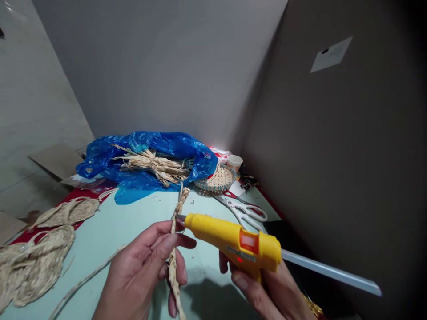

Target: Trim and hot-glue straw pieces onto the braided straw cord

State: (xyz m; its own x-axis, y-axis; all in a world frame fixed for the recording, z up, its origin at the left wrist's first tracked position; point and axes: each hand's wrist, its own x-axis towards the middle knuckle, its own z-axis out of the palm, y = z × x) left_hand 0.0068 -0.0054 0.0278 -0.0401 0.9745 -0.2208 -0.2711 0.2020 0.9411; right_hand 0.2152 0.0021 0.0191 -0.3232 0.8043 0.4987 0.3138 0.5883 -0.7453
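My left hand pinches a braided straw cord between thumb and fingers, and the cord runs upright through the grip. My right hand is wrapped round the handle of a yellow glue gun. Its dark nozzle points left and meets the braid, or nearly so, just above my left fingers. A red light glows on the gun's side. From its back end a long translucent glue stick sticks out to the right. The trigger is hidden from view.
A blue plastic bag with bundled dry straw lies at the back. Beside it are a small woven basket, a paper cup and white-handled scissors. Flat woven straw pieces lie at the left. Grey walls enclose the back and right.
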